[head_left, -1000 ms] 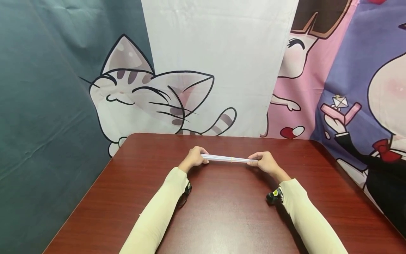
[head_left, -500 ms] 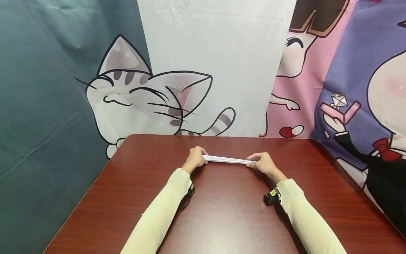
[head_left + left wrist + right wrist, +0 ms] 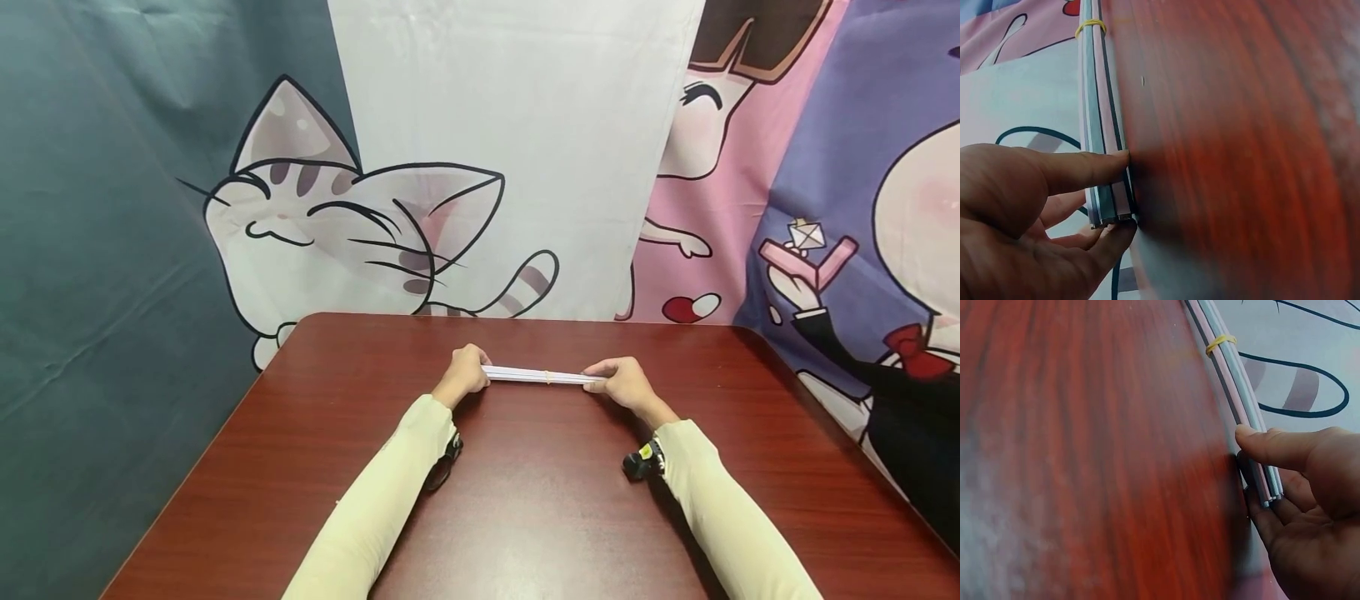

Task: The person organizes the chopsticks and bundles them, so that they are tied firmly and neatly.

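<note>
A long, thin bundle of pastel strips or sticks (image 3: 516,375) lies crosswise between my hands, close over the far part of the table. Pink, blue-grey, white and dark lengths show in the wrist views. A yellow rubber band (image 3: 1091,26) wraps the bundle near its middle. My left hand (image 3: 467,372) pinches the left end, thumb on one side and fingers on the other. At the opposite end, my right hand (image 3: 628,385) grips the bundle the same way, and the squared tips (image 3: 1272,499) of the lengths show beyond the thumb.
The reddish-brown wooden table (image 3: 525,483) spreads beneath both arms. Behind its far edge hangs a printed cloth (image 3: 517,100) with a cartoon cat and figures. A small dark device (image 3: 640,463) is strapped at the right wrist.
Both forearms have drawn very slightly inward over the last second. The bundle stays held at both ends in nearly the same place.
</note>
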The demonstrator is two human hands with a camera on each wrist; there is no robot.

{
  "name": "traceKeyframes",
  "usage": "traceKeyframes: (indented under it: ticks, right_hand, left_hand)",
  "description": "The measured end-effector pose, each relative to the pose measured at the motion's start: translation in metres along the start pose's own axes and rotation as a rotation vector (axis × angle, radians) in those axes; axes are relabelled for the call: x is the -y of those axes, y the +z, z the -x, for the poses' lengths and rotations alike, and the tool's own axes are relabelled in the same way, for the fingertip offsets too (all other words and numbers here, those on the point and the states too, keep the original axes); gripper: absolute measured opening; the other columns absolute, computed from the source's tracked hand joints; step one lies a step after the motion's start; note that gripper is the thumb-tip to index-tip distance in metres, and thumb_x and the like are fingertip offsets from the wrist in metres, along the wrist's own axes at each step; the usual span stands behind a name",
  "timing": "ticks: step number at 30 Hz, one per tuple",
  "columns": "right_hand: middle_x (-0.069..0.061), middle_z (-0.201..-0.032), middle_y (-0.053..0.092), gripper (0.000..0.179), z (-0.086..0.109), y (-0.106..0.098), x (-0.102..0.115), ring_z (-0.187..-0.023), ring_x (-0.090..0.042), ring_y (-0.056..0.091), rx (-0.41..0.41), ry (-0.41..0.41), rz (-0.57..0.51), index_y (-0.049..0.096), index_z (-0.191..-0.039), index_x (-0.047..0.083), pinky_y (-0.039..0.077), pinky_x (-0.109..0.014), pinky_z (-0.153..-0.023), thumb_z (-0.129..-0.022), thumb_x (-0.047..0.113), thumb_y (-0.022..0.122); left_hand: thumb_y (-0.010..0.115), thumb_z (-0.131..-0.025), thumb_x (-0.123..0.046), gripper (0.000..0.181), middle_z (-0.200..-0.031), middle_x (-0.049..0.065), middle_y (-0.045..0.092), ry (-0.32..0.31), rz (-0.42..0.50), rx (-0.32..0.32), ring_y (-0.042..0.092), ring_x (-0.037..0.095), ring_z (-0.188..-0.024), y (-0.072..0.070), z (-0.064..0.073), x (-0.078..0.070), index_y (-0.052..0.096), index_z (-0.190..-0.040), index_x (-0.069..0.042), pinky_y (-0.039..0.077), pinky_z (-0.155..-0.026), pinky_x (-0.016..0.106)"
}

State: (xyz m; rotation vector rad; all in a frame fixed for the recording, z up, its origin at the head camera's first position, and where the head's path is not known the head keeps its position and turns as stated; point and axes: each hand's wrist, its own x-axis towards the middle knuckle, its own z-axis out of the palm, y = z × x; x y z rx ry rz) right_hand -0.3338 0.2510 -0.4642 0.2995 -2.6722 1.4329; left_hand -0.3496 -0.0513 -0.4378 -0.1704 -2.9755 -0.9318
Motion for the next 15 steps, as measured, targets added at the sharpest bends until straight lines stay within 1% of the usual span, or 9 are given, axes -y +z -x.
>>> traceKeyframes:
  ticks: [3, 5, 10, 15]
  right_hand:
    - [-0.017, -0.092, 0.074, 0.027, 0.000, 0.000, -0.001, -0.077, -0.013, 0.063, 0.008, -0.004, 0.005, 0.076, -0.098, -0.005, 0.048, -0.020, -0.067, -0.073, 0.001, 0.084]
    - [-0.017, -0.092, 0.074, 0.028, 0.001, 0.000, -0.002, -0.078, -0.014, 0.064, 0.008, 0.006, -0.011, 0.076, -0.098, -0.004, 0.048, -0.019, -0.068, -0.072, 0.001, 0.085]
    - [-0.017, -0.094, 0.074, 0.029, 0.002, -0.002, -0.006, -0.081, -0.016, 0.066, 0.004, -0.008, -0.016, 0.076, -0.098, -0.004, 0.049, -0.019, -0.069, -0.071, 0.001, 0.085]
    - [-0.017, -0.098, 0.074, 0.032, 0.003, -0.005, -0.009, -0.090, -0.020, 0.068, 0.033, -0.006, -0.047, 0.076, -0.102, -0.003, 0.050, -0.017, -0.072, -0.072, 0.001, 0.085]
  left_hand:
    - [0.084, -0.070, -0.001, 0.024, -0.093, 0.004, 0.074, 0.001, 0.021, 0.017, 0.061, 0.032, -0.109, -0.001, 0.000, 0.004, 0.078, -0.091, -0.010, 0.049, -0.095, 0.035]
    - [0.085, -0.069, -0.003, 0.025, -0.095, 0.003, 0.074, 0.004, 0.045, 0.027, 0.060, 0.032, -0.110, -0.001, 0.000, 0.007, 0.078, -0.092, -0.010, 0.048, -0.096, 0.036]
    - [0.087, -0.067, -0.007, 0.031, -0.102, 0.005, 0.073, 0.021, 0.088, 0.039, 0.059, 0.032, -0.111, -0.001, -0.002, 0.015, 0.078, -0.096, -0.011, 0.046, -0.098, 0.037]
    - [0.088, -0.066, -0.008, 0.039, -0.110, 0.006, 0.073, 0.040, 0.104, 0.060, 0.059, 0.032, -0.114, -0.004, -0.001, 0.018, 0.076, -0.103, -0.010, 0.045, -0.099, 0.038]
